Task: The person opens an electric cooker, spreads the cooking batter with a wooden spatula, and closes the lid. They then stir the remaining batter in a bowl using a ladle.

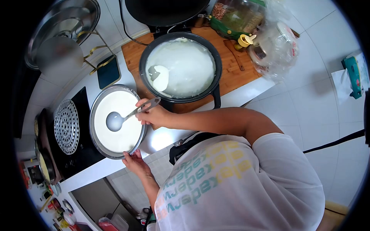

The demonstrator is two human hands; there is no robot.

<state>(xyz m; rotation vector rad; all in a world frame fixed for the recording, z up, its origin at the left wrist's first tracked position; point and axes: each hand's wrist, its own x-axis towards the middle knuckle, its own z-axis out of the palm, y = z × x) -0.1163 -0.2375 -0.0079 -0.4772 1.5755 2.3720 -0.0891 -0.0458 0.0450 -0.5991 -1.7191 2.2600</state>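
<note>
A metal bowl (pixel 97 143) of white liquid stands at the counter's edge, left of centre. My right hand (pixel 151 112) is closed round the handle of a metal ladle (pixel 115 121), whose round cup is over the white liquid within the bowl. At the near rim, the fingers of my left hand (pixel 135 161) grip the metal bowl. Up and to the right is a black pan (pixel 218 57) on a wooden board, holding a white layer with a scooped patch at its left side.
Beside the bowl, a perforated steamer plate (pixel 66 127) lies on the black hob (pixel 83 104). A dark wok (pixel 165 11) is behind the pan. Jars (pixel 239 17), a yellow-lidded container (pixel 243 41) and a plastic-wrapped item (pixel 275 50) stand at the right of the wooden board (pixel 239 77).
</note>
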